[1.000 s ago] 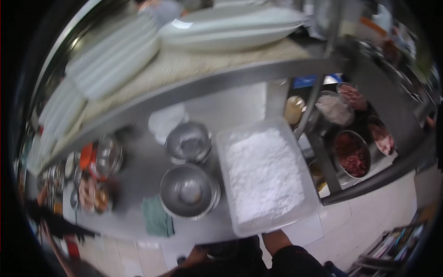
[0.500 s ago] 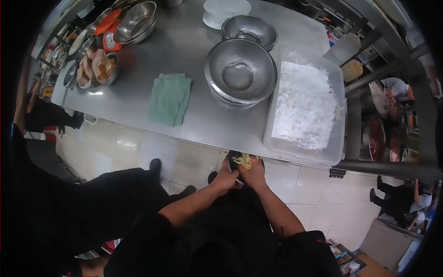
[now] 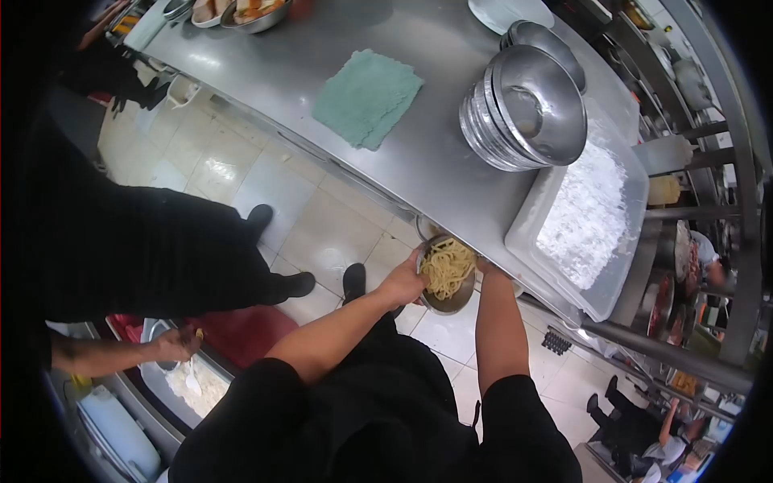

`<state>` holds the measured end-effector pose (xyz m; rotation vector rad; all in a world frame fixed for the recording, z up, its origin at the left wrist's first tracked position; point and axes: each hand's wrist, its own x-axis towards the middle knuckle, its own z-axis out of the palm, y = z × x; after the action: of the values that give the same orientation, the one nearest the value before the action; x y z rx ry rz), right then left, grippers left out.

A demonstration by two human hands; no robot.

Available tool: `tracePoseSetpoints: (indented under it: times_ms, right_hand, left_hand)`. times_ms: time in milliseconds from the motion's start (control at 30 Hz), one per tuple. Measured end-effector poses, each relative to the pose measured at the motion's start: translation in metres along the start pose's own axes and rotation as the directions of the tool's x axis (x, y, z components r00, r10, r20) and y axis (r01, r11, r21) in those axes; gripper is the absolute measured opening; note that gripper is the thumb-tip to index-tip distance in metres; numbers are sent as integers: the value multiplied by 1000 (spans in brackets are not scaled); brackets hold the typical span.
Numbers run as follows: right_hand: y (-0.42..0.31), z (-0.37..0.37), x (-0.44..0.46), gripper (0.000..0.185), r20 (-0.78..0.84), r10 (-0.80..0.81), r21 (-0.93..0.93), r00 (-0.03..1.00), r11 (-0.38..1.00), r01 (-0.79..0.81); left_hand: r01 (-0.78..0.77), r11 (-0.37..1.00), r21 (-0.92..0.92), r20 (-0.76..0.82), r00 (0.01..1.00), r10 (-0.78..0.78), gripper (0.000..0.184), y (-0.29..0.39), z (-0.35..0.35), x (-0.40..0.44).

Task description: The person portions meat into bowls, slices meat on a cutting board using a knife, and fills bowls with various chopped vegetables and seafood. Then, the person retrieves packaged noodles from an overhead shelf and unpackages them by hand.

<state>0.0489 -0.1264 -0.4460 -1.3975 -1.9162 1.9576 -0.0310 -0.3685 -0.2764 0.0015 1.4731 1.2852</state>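
Note:
A small metal bowl (image 3: 452, 304) is held below the table's front edge, its opening facing me. Pale yellow noodle-like strips (image 3: 448, 269) fill much of it. My left hand (image 3: 405, 282) is closed on the bowl's left side, with some fingers hidden behind it. Beside the bowl's right rim is my right hand (image 3: 485, 266), close to the table edge. Its fingers are mostly hidden, so I cannot tell whether it touches the bowl.
The steel table (image 3: 266, 60) carries a green cloth (image 3: 368, 98), stacked metal bowls (image 3: 541, 109) and a plastic tub (image 3: 522, 229) of white powder (image 3: 585, 221). At left, another person's hand (image 3: 177, 344) is over a container of pale food (image 3: 193, 386). Shelving (image 3: 684, 358) stands at right.
My view has turned, and the tabletop things sit further right. My hands have moved apart; the bowl's contents show openly. Another person's hand and a food container have come into view at lower left.

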Motion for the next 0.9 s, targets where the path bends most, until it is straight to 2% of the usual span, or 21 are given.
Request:
tracePoseSetpoints:
  times_ms: [33,100,167,233,267,333,367,433,533,633,667,767,800,867,900]
  right_hand:
    - [-16,12,-7,41,-1,-92,-206,996,974,90]
    - [-56,31,-33,41,38,-275,-583,961,775,245]
    - [-63,38,-46,40,94,-449,-756,889,549,357]
    - [-73,38,-72,38,144,-385,-849,912,424,314]
    - [-91,38,-99,35,151,-219,-913,964,343,221]
    - [-107,35,-142,30,247,-183,-862,952,406,302]
    - [-129,29,-164,27,377,-210,-825,902,367,431]
    - [-157,19,-180,31,530,-71,-781,845,347,519]
    - [-141,0,-177,37,686,-109,-644,719,367,671]
    - [-139,5,-196,38,571,-155,-771,806,237,591]
    - [-139,8,-196,42,601,-119,-781,790,119,613]
    - [-147,5,-198,42,586,-153,-726,796,338,599]
    - [-141,4,-201,37,433,-334,-817,837,247,521]
    - [-91,-1,-178,40,138,-487,-711,862,557,429]
    - [-64,-8,-148,47,85,-323,-524,943,790,318]
  left_hand:
    - [8,1000,17,2,1000,-8,78,-1,1,-4]
    - [62,994,-88,-33,997,-66,75,-4,3,-12]
    - [138,969,-204,-96,982,-161,72,5,10,-21]
    - [76,970,-229,-145,983,-111,73,5,22,-23]
    - [47,970,-240,-166,982,-88,74,6,28,-22]
    - [28,994,-109,-145,988,-44,74,12,40,-17]
    - [18,999,-42,-132,991,-23,74,17,46,-16]
    - [-47,997,-54,-132,990,39,73,24,56,-28]
    - [-152,983,-99,-110,984,141,71,-12,46,0]
    - [-114,993,5,-193,975,113,73,-14,36,8]
    - [-177,981,-76,-221,963,157,66,-18,33,12]
    - [-124,984,-130,-220,971,94,59,-28,11,20]
    - [-100,979,-175,-234,971,57,53,-29,6,17]
    - [-72,987,-146,-214,976,40,53,-34,-5,15]
    - [-63,989,-136,-206,978,34,53,-36,-12,16]
